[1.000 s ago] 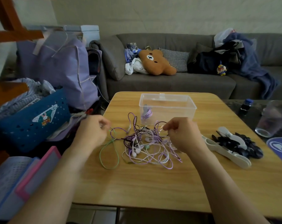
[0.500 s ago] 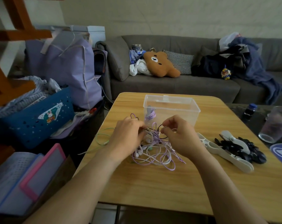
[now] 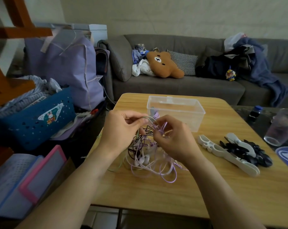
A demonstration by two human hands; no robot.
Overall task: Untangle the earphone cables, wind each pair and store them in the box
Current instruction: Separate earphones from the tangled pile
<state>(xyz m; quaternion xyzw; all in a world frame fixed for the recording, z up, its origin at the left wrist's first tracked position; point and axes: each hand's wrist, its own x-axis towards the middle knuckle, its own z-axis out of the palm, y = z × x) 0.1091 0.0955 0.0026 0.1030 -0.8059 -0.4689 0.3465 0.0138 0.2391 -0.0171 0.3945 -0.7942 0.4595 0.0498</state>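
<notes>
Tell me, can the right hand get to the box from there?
Probably yes. The box sits open just beyond the right hand, nothing between them, though that hand is pinching the cables.

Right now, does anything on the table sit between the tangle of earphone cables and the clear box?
Nothing visible does. Both the left hand and the right hand pinch strands of the cable tangle, lifted just in front of the clear box. The white and black clips lie off to the right.
</notes>
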